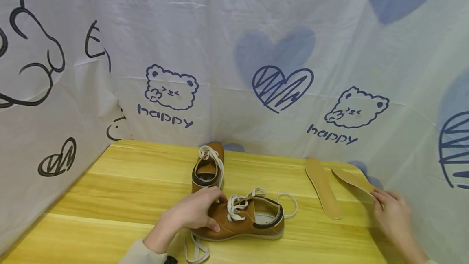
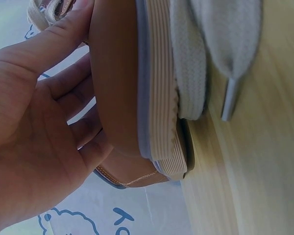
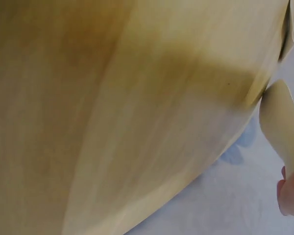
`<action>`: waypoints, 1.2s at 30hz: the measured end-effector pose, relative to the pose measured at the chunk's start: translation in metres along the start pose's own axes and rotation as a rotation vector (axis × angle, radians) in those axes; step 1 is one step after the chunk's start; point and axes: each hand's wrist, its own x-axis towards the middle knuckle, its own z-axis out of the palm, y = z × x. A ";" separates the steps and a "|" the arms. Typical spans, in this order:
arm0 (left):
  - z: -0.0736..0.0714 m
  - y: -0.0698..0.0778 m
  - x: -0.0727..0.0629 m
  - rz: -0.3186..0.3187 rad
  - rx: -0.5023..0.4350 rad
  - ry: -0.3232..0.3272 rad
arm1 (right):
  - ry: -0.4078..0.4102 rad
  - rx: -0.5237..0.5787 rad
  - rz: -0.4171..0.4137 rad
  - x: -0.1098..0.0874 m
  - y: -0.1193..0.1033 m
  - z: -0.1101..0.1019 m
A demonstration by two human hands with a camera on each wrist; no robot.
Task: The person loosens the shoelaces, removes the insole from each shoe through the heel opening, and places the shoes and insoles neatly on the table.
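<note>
A brown lace-up shoe [image 1: 253,225] lies sideways on the wooden table, its opening toward the right and a pale lining inside. My left hand [image 1: 196,211] grips its toe, thumb on the near side and fingers over the far side. In the left wrist view the ribbed sole [image 2: 161,78] shows beside the hand. At the right, my right hand [image 1: 393,215] pinches one end of a tan insole [image 1: 351,178], whose far end slants toward the table's back edge. A second tan insole [image 1: 324,190] lies flat on the table to its left.
The matching brown shoe [image 1: 217,150] stands behind the first, toe toward the back cloth. White laces [image 1: 199,254] trail in front of the near shoe, and another loop [image 1: 293,207] lies behind its heel. Printed white cloth [image 1: 227,52] hangs around the wooden table [image 1: 121,190].
</note>
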 end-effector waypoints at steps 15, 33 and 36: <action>-0.001 0.004 0.001 -0.003 -0.004 -0.009 | -0.407 0.001 0.093 -0.001 -0.005 0.016; -0.001 0.003 0.001 -0.010 -0.002 -0.014 | -0.561 0.011 0.142 0.005 -0.016 0.020; -0.001 0.003 0.000 -0.006 -0.001 -0.010 | -0.480 0.069 0.151 0.007 -0.020 0.018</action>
